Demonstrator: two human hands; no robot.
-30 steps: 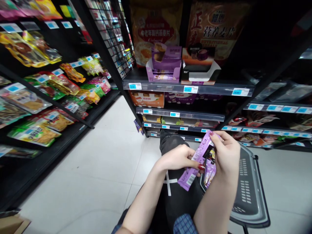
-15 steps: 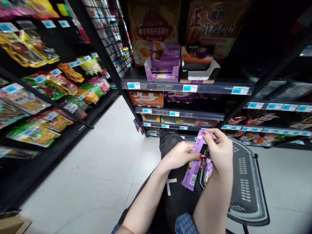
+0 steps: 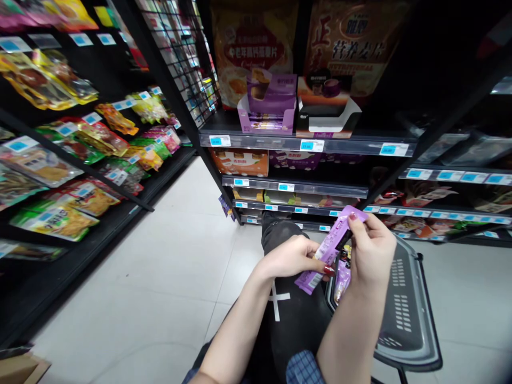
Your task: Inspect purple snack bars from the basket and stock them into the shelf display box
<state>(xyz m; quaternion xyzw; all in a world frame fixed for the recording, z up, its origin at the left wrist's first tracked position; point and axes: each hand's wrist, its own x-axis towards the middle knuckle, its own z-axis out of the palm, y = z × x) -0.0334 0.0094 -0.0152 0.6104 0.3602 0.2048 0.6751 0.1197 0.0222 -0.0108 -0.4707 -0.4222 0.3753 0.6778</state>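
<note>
A slim purple sachet [image 3: 333,241] lies slantwise between my two hands, above my knee. My left hand [image 3: 298,256] is closed on its lower part, the red-nailed thumb across the wrapper. At the upper end, my right hand [image 3: 370,242] pinches the sachet between thumb and fingers. Just below and partly behind my right hand, more purple packets [image 3: 342,280] lie in a dark grey shopping basket [image 3: 404,304] on the floor. My right forearm hides some of the basket's inside.
Ahead stands a black shelf with a purple display box [image 3: 270,104] of sachets and a dark display box [image 3: 328,109]. Bagged snacks fill the left rack [image 3: 72,138]. A cardboard box [image 3: 22,368] shows at the lower left corner, on the tiled floor [image 3: 160,266].
My right hand has moved right and slightly away from my left, and the sachet leans further to the right. More of the packets in the basket shows.
</note>
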